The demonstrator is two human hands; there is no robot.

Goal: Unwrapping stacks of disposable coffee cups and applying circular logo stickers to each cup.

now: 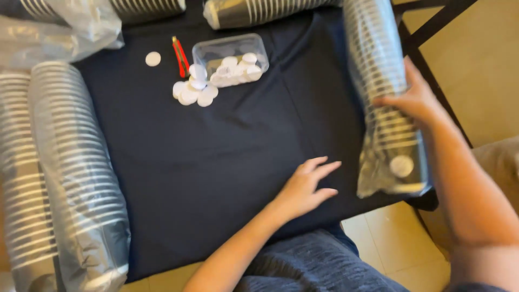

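Note:
A long stack of silver-rimmed cups in a clear plastic sleeve [381, 81] lies along the right side of the dark tablecloth [216, 157]. My right hand [413, 100] grips this stack around its middle, fingers wrapped over the plastic. A white round disc shows at the stack's near end [401, 165]. My left hand [308, 186] rests flat on the cloth near the front edge, fingers spread, holding nothing, just left of the stack's near end.
Two more wrapped cup stacks [59, 173] lie along the left edge, others across the back [254, 11]. A clear plastic tub of white discs [230, 59], loose discs [192, 93], one lone disc [153, 58] and a red utility knife [180, 56] sit at the back. A dark chair frame [427, 32] stands right.

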